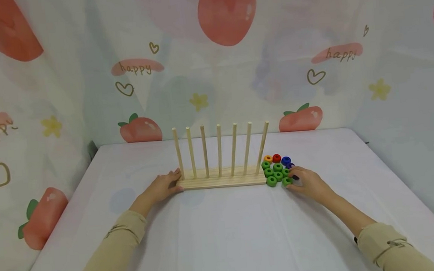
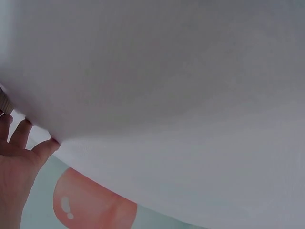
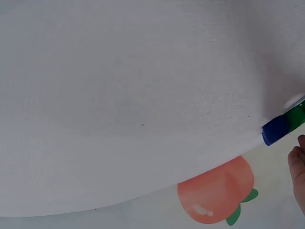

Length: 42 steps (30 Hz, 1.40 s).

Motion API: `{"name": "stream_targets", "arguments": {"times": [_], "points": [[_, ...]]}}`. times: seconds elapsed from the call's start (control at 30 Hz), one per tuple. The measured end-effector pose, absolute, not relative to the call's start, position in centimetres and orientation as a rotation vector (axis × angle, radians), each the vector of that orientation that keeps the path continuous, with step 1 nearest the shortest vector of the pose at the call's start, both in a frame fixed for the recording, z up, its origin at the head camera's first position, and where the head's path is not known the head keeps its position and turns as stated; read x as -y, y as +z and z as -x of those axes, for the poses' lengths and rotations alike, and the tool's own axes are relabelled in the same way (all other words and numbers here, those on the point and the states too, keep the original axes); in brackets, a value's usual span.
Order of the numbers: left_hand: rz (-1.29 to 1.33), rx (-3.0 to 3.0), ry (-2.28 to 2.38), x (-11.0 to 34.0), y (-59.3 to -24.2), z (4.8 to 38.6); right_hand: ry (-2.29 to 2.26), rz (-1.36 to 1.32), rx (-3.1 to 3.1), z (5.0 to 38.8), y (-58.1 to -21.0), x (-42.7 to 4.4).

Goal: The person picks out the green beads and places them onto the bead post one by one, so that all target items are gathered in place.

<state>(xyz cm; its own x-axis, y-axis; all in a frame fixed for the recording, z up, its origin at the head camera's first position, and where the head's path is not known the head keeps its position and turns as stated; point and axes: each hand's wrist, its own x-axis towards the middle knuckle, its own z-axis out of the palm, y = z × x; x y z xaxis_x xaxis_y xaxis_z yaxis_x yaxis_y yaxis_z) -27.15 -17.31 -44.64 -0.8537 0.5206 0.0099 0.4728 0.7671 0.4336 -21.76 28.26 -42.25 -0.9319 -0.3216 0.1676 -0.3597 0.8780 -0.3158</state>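
A pale wooden peg rack (image 1: 221, 181) with several upright rods stands in the middle of the table in the head view. My left hand (image 1: 163, 186) holds its left end, thumb at the front corner and fingers towards the back. In the left wrist view, the fingers of my left hand (image 2: 24, 148) are spread beside a sliver of wood. Several green beads (image 1: 268, 172) lie against the rack's right end. My right hand (image 1: 310, 183) is at their right side, thumb and fingertips parted around the nearest green bead (image 1: 287, 181). A dark purple bead (image 1: 295, 177) shows between the fingers.
Behind the green beads lie a yellow-orange bead (image 1: 267, 159), a red bead (image 1: 276, 158) and a blue bead (image 1: 286, 161). A white cloth covers the table (image 1: 226, 238). A strawberry-printed curtain (image 1: 212, 80) hangs behind and at both sides.
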Motion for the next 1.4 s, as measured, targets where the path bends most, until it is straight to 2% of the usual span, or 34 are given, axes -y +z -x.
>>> {"name": "stream_targets", "arguments": {"times": [1.4], "points": [[-0.853,-2.838,0.662,17.4,-44.1,27.7,0.736,-0.822,2.744,21.2,-40.4,-21.0]]}}
